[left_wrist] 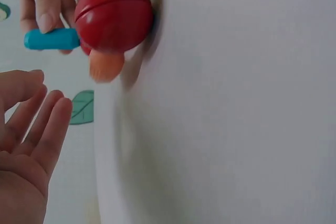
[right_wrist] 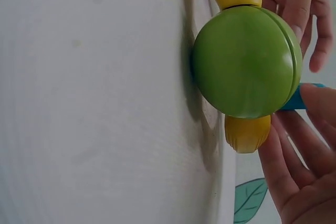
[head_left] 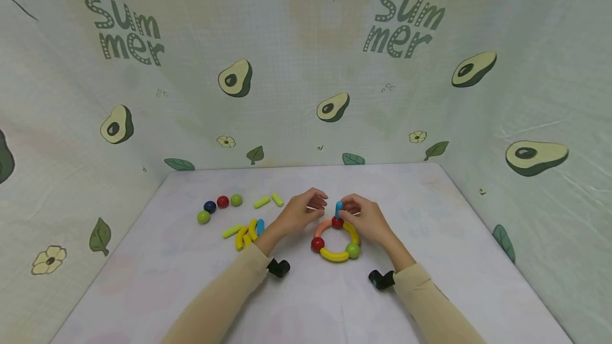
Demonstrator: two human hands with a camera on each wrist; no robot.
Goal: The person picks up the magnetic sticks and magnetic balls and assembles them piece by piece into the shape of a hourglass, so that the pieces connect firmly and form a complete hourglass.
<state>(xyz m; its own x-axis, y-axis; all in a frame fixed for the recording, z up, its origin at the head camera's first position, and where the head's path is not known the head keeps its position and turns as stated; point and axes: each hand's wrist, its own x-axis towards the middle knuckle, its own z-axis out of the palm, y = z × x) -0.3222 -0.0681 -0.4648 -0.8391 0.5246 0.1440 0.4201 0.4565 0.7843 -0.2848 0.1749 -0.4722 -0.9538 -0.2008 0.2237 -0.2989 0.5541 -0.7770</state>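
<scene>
A ring of balls and curved bars lies on the table in the head view. It joins a far red ball [head_left: 337, 223], a left red ball [head_left: 317, 244], a green ball [head_left: 353, 250], two yellow curved bars [head_left: 334, 256] and an orange curved bar [head_left: 322, 228]. From the far red ball a short blue stick [head_left: 338, 209] stands upright. My right hand [head_left: 367, 217] pinches this stick between thumb and fingers. To the left of it, my left hand [head_left: 300, 212] hovers with loosely bent fingers, holding nothing. In the left wrist view the blue stick [left_wrist: 51, 39] meets the red ball.
Loose pieces lie on the table's left: two green balls [head_left: 203, 217], a dark blue ball [head_left: 210, 206], a red ball [head_left: 222, 201], several light green sticks [head_left: 262, 202], yellow curved bars [head_left: 241, 238] and a blue stick [head_left: 260, 226] by the left forearm. A printed curtain [head_left: 287, 137] hangs behind.
</scene>
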